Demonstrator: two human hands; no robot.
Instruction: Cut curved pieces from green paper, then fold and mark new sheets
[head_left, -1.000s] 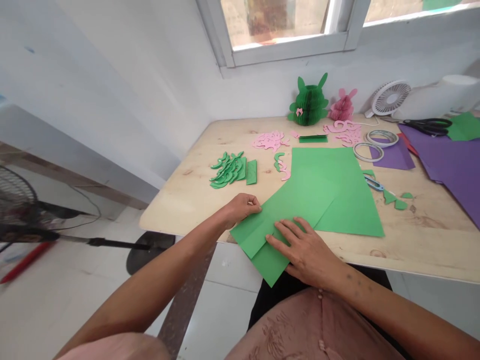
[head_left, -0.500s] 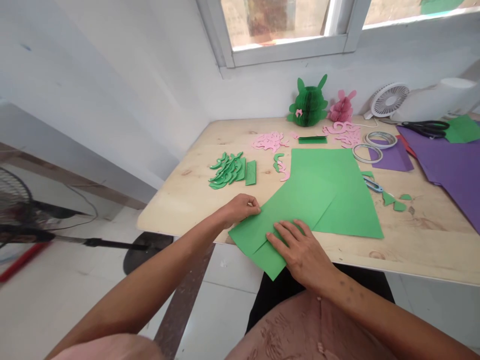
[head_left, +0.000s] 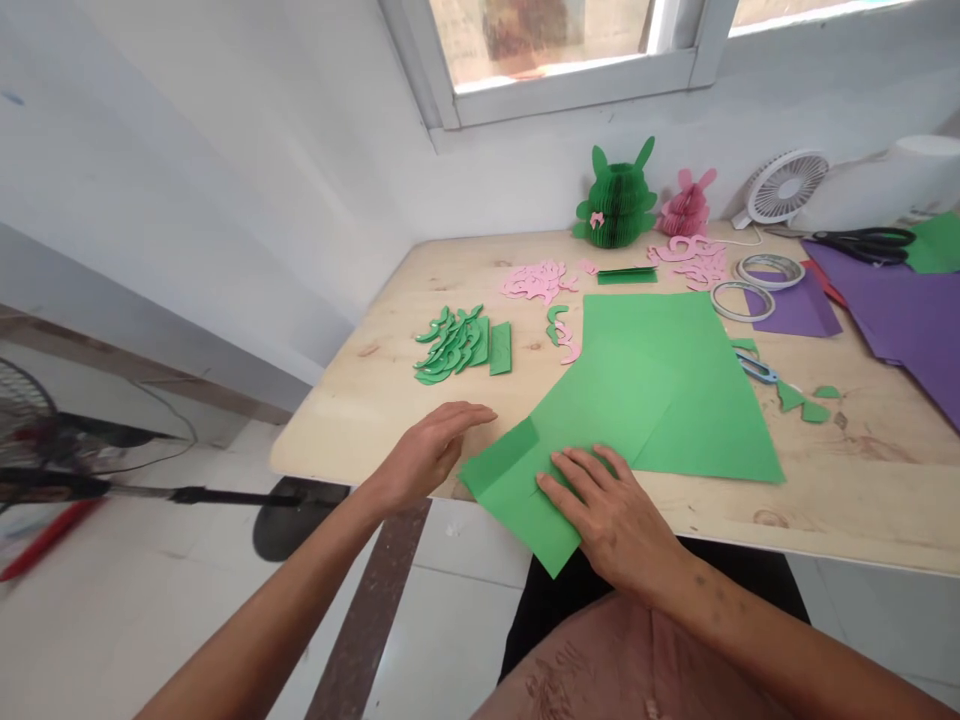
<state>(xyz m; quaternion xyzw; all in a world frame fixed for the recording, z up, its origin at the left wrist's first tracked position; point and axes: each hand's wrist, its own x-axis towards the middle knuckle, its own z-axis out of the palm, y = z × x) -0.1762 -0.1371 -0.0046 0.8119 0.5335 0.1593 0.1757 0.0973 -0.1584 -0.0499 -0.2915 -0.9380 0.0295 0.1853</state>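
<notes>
A sheet of green paper lies slanted at the table's front edge, its near corner sticking out past the edge. Along its left side runs a darker folded strip. My right hand rests flat on this sheet, fingers spread. Just left of the paper hovers my left hand, fingers stretched out and apart from the sheet, with nothing in it. Beneath the slanted sheet, to its right, lies a larger green sheet. Green and pink curved cut-outs sit beside it.
Piles of green cut-outs and pink cut-outs lie farther back. Green and pink paper figures stand by the wall. To the right are tape rolls, a blue cutter, black scissors, purple paper and a small fan.
My left hand has let go of the paper's left edge and moved left, its fingers straightening. A dark folded strip now shows there. My right hand stays on the sheet.
</notes>
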